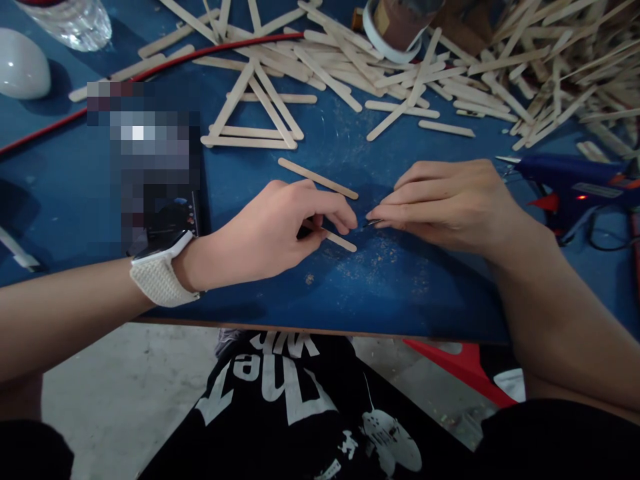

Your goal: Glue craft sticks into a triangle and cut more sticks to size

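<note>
My left hand (273, 227) pinches a short wooden craft stick (340, 240) flat against the blue table (350, 293). My right hand (445, 203) meets it from the right, fingers closed on a small thin metal blade (373, 223) whose tip touches the stick. A second loose stick (317, 178) lies just beyond both hands. A white watch band (163, 270) wraps my left wrist.
A glued stick triangle (255, 113) lies behind the hands, a big pile of sticks (525, 60) at the back right. A blue glue gun (570, 180) rests at right, a tape roll (395, 27) at top, a phone (160, 193) at left, a red cable (150, 70) beyond it.
</note>
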